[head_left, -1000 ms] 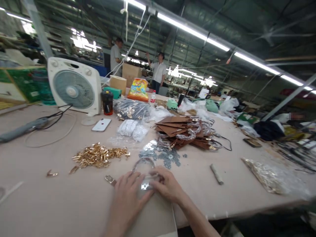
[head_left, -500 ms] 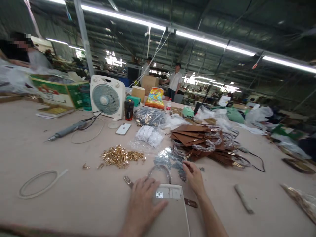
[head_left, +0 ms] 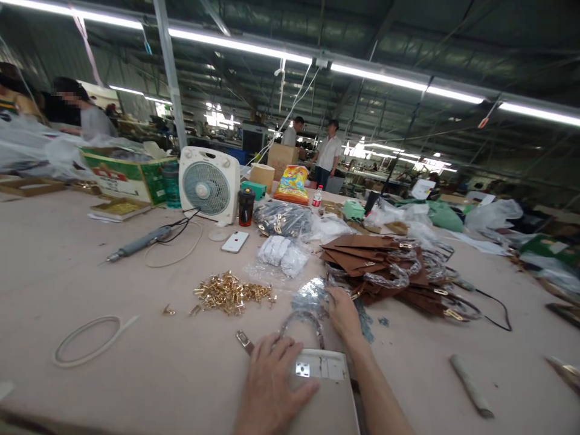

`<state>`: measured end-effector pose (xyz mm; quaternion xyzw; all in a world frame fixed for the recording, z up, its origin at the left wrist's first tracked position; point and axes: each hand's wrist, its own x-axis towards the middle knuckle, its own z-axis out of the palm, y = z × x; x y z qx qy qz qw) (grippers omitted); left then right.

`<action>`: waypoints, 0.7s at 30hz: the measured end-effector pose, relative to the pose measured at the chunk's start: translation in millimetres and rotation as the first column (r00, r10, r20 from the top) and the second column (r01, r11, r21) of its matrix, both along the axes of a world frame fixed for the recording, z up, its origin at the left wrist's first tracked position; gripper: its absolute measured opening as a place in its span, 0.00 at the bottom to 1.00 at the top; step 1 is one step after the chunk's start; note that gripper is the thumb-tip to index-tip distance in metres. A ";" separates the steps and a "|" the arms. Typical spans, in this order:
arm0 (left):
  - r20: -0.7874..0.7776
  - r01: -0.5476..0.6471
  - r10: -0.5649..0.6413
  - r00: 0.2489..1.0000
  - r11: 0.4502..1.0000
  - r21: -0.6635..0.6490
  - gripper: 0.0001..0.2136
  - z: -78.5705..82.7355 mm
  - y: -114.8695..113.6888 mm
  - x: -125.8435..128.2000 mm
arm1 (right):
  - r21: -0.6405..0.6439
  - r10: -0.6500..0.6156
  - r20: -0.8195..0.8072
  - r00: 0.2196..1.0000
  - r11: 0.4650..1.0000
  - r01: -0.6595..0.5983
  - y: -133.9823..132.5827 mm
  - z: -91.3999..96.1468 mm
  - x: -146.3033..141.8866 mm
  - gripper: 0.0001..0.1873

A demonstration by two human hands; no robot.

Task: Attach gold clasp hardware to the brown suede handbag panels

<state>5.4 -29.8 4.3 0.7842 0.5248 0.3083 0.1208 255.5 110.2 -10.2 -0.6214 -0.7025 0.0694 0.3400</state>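
My left hand (head_left: pixel 272 380) lies flat with fingers spread on a pale bag flap (head_left: pixel 326 396) that carries a small silver plate (head_left: pixel 302 369). A wrapped curved handle (head_left: pixel 302 320) and a metal clasp (head_left: pixel 244 341) show just beyond it. My right hand (head_left: pixel 343 311) reaches forward into a scatter of small silver metal plates (head_left: pixel 310 293); its fingertips are bent down among them, and what they pinch is hidden. A heap of gold metal fittings (head_left: pixel 229 293) lies to the left of the plates.
A stack of brown leather pieces (head_left: pixel 385 266) sits at right, bagged hardware (head_left: pixel 281 220) and a white phone (head_left: pixel 234 241) behind. A fan (head_left: pixel 208 184), electric screwdriver (head_left: pixel 136 243), white cord loop (head_left: pixel 86 341) and grey roll (head_left: pixel 471 386) lie around. Two people stand far back; another sits at left.
My right hand left the bag flap and moved forward to the silver plates. My left hand stayed flat on the flap. The view swung left and tilted.
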 end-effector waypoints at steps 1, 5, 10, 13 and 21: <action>0.000 0.005 -0.005 1.000 1.000 -0.005 0.26 -0.7 0.9 -0.2 | -0.008 -0.015 0.021 1.000 1.000 0.015 -2.2 -0.5 4.8 0.22; 0.002 0.016 -0.016 1.000 1.000 -0.006 0.26 -4.7 4.2 -0.5 | -0.072 -0.016 0.140 0.990 0.997 0.026 -18.5 -6.9 17.8 0.22; -0.010 0.010 -0.010 1.000 1.000 0.015 0.25 -11.7 7.4 -0.1 | -0.245 0.119 0.326 0.938 0.969 -0.038 -47.0 -8.4 21.8 0.27; -0.026 0.012 -0.011 1.000 1.000 0.029 0.25 -14.9 9.5 0.1 | -0.328 0.225 0.347 0.910 0.939 -0.107 -67.0 -2.2 27.0 0.29; -0.074 0.014 -0.010 0.997 0.999 0.052 0.24 -17.3 10.8 2.3 | -0.324 0.130 0.357 0.925 0.946 -0.008 -111.4 -5.5 58.1 0.32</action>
